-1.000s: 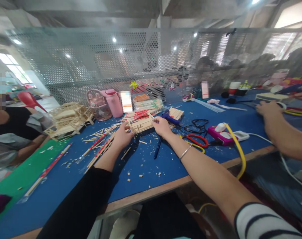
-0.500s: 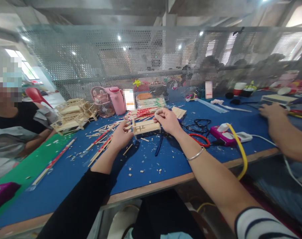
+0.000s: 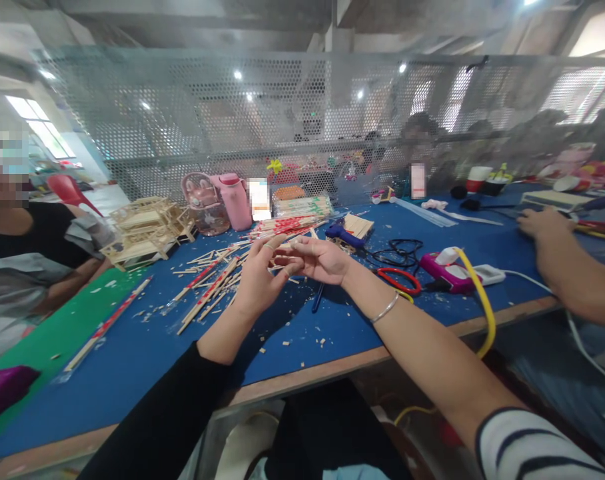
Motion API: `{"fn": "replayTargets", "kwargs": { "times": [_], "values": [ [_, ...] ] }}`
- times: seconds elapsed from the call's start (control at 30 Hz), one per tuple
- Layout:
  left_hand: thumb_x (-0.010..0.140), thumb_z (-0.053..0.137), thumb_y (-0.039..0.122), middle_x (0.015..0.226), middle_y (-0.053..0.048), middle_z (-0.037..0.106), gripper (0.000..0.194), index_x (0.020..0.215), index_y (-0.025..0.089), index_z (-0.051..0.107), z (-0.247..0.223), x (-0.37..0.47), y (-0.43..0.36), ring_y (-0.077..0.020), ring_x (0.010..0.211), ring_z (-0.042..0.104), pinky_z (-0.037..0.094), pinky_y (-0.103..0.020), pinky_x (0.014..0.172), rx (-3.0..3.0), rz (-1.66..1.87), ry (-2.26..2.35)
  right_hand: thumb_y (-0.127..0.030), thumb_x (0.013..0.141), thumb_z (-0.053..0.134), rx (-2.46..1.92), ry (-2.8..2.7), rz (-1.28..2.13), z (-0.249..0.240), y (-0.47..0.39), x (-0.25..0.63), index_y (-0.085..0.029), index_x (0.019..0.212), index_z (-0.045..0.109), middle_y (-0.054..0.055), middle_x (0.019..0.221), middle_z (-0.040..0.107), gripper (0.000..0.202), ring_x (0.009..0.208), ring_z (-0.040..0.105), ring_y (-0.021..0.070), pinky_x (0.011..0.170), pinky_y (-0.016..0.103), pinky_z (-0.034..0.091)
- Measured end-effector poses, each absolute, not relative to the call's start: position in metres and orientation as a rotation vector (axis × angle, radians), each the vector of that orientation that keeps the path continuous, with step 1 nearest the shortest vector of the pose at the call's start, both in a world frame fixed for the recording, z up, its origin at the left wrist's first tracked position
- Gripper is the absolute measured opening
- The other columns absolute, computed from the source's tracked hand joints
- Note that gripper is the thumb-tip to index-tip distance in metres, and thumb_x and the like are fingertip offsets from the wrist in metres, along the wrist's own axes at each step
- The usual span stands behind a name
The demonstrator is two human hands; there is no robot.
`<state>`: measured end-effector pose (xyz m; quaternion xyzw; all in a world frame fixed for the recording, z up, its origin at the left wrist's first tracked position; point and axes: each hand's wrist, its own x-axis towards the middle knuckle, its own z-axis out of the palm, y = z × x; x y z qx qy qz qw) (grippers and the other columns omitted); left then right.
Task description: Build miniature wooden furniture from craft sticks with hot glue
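My left hand and my right hand meet over the middle of the blue table. Their curled fingers close around a small wooden stick frame, mostly hidden behind them. Loose wooden sticks, some with red wrapping, lie left of my left hand. Just beyond my right hand is a blue glue gun, in front of a slatted wooden panel. Under my right hand a dark blue pen-like tool rests on the table.
Stacked wooden models stand at the left beside a pink bottle. A purple power strip with a yellow cable lies at the right. People sit on both sides; one person's hand rests at the far right.
Both hands have come together around the wooden frame, which was in plain view between them. The blue glue gun, hidden before behind my right hand, now shows.
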<state>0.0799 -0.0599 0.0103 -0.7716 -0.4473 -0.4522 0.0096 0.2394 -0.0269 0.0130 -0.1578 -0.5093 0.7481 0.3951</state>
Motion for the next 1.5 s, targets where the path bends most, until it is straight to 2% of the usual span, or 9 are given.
{"fn": "replayTargets", "kwargs": {
  "times": [0.1, 0.2, 0.4, 0.67, 0.83, 0.9, 1.17, 1.27, 1.5],
  "values": [
    [0.074, 0.066, 0.040, 0.101, -0.008, 0.059, 0.057, 0.125, 0.020, 0.050, 0.007, 0.080, -0.057, -0.0175, 0.087, 0.059, 0.052, -0.029, 0.070, -2.508, -1.607, -1.469, -0.020, 0.088, 0.048, -0.387, -1.276, 1.842, 0.013, -0.027, 0.238, -0.020, 0.081, 0.047, 0.004, 0.103, 0.067, 0.007, 0.089, 0.066, 0.0135, 0.081, 0.029, 0.054],
    [0.077, 0.062, 0.038, 0.085, -0.004, 0.060, 0.052, 0.124, 0.019, 0.050, 0.004, 0.079, -0.054, -0.0148, 0.077, 0.060, 0.052, -0.029, 0.070, -2.634, -1.772, -1.473, -0.020, 0.087, 0.052, -0.416, -1.286, 1.792, 0.015, -0.028, 0.237, -0.020, 0.080, 0.044, 0.003, 0.102, 0.067, 0.010, 0.082, 0.066, 0.0117, 0.081, 0.030, 0.054],
    [0.077, 0.059, 0.034, 0.093, -0.006, 0.063, 0.053, 0.126, 0.017, 0.046, -0.001, 0.075, -0.049, -0.0160, 0.082, 0.061, 0.052, -0.030, 0.073, -2.626, -1.867, -1.515, -0.022, 0.088, 0.051, -0.461, -1.276, 1.808, 0.019, -0.031, 0.240, -0.020, 0.078, 0.042, 0.002, 0.101, 0.067, 0.014, 0.080, 0.067, 0.0108, 0.083, 0.031, 0.053],
    [0.085, 0.045, 0.034, 0.088, -0.004, 0.061, 0.043, 0.124, 0.018, 0.048, 0.000, 0.071, -0.046, -0.0151, 0.079, 0.061, 0.052, -0.031, 0.072, -2.638, -2.028, -1.556, -0.020, 0.087, 0.052, -0.414, -1.239, 1.868, 0.016, -0.029, 0.239, -0.020, 0.081, 0.044, 0.003, 0.110, 0.063, 0.010, 0.086, 0.067, 0.0131, 0.081, 0.033, 0.054],
    [0.076, 0.060, 0.042, 0.076, -0.001, 0.062, 0.053, 0.122, 0.016, 0.051, 0.002, 0.074, -0.050, -0.0136, 0.067, 0.058, 0.048, -0.027, 0.065, -2.585, -1.713, -1.669, -0.020, 0.087, 0.051, -0.447, -1.277, 1.846, 0.016, -0.032, 0.237, -0.020, 0.081, 0.045, 0.002, 0.105, 0.065, 0.009, 0.082, 0.066, 0.0115, 0.076, 0.029, 0.055],
    [0.073, 0.064, 0.042, 0.071, 0.000, 0.061, 0.056, 0.121, 0.015, 0.053, 0.003, 0.076, -0.051, -0.0129, 0.063, 0.056, 0.047, -0.027, 0.064, -2.593, -1.699, -1.693, -0.019, 0.087, 0.050, -0.421, -1.286, 1.850, 0.017, -0.033, 0.237, -0.020, 0.080, 0.045, 0.002, 0.103, 0.065, 0.008, 0.079, 0.066, 0.0111, 0.075, 0.028, 0.055],
    [0.077, 0.061, 0.040, 0.075, -0.002, 0.065, 0.051, 0.119, 0.015, 0.048, 0.003, 0.078, -0.047, -0.0125, 0.060, 0.061, 0.051, -0.026, 0.058, -2.728, -2.223, -1.659, -0.021, 0.086, 0.054, -0.311, -1.239, 1.923, 0.017, -0.027, 0.241, -0.019, 0.080, 0.043, 0.004, 0.108, 0.063, 0.012, 0.090, 0.066, 0.0175, 0.082, 0.040, 0.055],
    [0.077, 0.061, 0.041, 0.068, 0.001, 0.063, 0.052, 0.120, 0.016, 0.045, 0.003, 0.077, -0.045, -0.0125, 0.054, 0.060, 0.052, -0.027, 0.054, -2.714, -2.398, -1.665, -0.023, 0.086, 0.055, -0.251, -1.211, 1.977, 0.013, -0.023, 0.242, -0.019, 0.079, 0.042, 0.005, 0.111, 0.063, 0.015, 0.093, 0.066, 0.0182, 0.086, 0.042, 0.053],
    [0.077, 0.062, 0.040, 0.063, 0.002, 0.061, 0.054, 0.122, 0.017, 0.043, 0.002, 0.074, -0.042, -0.0129, 0.051, 0.060, 0.051, -0.026, 0.051, -2.735, -2.484, -1.654, -0.022, 0.087, 0.053, -0.222, -1.207, 1.997, 0.012, -0.021, 0.242, -0.019, 0.079, 0.042, 0.006, 0.111, 0.062, 0.014, 0.091, 0.066, 0.0177, 0.088, 0.044, 0.052]
  ]
}}
